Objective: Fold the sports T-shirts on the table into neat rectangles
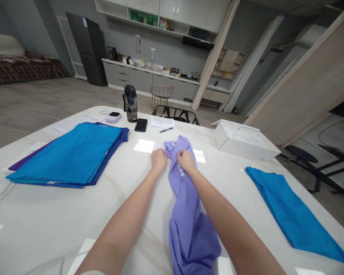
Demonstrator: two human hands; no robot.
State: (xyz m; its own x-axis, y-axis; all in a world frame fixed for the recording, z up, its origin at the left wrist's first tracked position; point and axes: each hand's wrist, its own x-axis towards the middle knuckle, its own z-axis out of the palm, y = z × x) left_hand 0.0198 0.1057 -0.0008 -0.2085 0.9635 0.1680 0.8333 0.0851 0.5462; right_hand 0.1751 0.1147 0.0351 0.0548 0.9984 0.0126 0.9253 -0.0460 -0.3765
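Note:
A light purple garment (186, 217) lies bunched lengthwise down the middle of the white table, with small white printing near its upper part. My left hand (159, 160) is closed on the garment's upper left edge. Pinching the fabric beside the printing, my right hand (185, 159) is closed at the upper right. To the left sits a stack of folded blue cloths (71, 152), with darker blue and purple layers beneath. A folded blue cloth (295, 214) lies at the right.
Behind the garment are a black phone (141, 125), a dark bottle (130, 104), a paper sheet (162, 122), a pen (166, 130) and a small lilac device (113, 117). An open white box (245, 141) stands at the back right. A chair (176, 112) is beyond the table (126, 214).

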